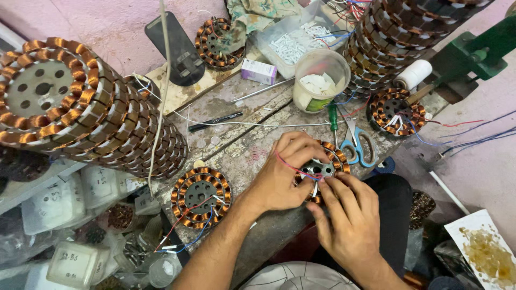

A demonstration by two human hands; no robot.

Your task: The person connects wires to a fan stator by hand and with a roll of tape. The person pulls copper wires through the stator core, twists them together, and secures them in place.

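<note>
Both bare forearms rise from the bottom edge; the left hand [279, 177] and right hand [346, 212] meet at centre, fingers curled, fingertips pinching.

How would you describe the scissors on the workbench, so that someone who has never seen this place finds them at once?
Start at the worn grey workbench and find the person's left hand and right hand, both on a copper-wound stator. Just to the right of that stator lie the scissors. Their light blue handle loops set them apart from the green-handled screwdriver beside them.

Stator [322, 166] half hidden under hands.
</note>
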